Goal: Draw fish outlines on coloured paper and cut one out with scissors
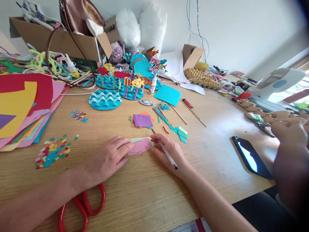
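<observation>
A small pink paper piece (140, 146) with a drawn outline lies on the table over a pale green one (134, 140). My left hand (109, 158) rests flat, its fingertips on the left end of the pink paper. A clear pen (166, 150) with a dark end is in my right hand (172, 154), its tip pointing up and away from the paper. The lower fingers of that hand touch the paper's right edge. Beyond them sits a stack of small paper pieces, purple (143, 120) on top. Red-handled scissors (93, 203) lie under my left forearm, blades hidden.
Paper dots (54, 151) and coloured sheets (24, 109) lie left. Blue wavy bases (105, 100) with paper fish, a glue bottle (153, 85) and a blue sheet (167, 95) stand behind. At right are a phone (251, 156) and another person's blurred hand (289, 138).
</observation>
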Demonstrator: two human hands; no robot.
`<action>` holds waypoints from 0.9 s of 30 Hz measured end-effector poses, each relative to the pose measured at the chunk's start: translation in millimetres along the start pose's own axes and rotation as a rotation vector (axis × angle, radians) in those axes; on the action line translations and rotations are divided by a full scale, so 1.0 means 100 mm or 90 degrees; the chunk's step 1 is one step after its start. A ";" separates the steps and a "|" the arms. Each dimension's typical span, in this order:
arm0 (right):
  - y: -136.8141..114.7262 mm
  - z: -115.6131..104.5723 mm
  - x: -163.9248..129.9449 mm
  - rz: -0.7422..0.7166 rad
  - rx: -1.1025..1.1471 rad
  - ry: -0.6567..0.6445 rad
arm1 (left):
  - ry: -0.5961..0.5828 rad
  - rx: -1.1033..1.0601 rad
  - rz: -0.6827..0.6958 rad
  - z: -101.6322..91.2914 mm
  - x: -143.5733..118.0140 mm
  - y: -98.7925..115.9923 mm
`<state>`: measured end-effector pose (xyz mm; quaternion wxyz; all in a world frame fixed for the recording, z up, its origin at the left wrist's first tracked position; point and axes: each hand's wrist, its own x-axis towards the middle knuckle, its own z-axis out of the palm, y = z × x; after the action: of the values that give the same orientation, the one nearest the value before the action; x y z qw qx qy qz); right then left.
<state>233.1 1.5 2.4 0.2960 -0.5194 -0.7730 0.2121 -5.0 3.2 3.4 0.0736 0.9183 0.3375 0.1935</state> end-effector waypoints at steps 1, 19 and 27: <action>0.00 0.00 0.00 0.000 -0.003 -0.014 | -0.008 0.004 -0.019 -0.01 0.01 -0.01; 0.04 0.09 0.02 -0.027 -0.023 -0.041 | -0.175 0.088 -0.121 -0.06 0.29 0.01; 0.02 0.12 0.02 -0.024 -0.036 -0.023 | -0.190 0.094 -0.149 -0.09 0.34 0.06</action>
<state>225.4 3.7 -7.2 0.2714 -0.5090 -0.7935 0.1940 19.0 21.2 23.5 0.0774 0.8941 0.4406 0.0198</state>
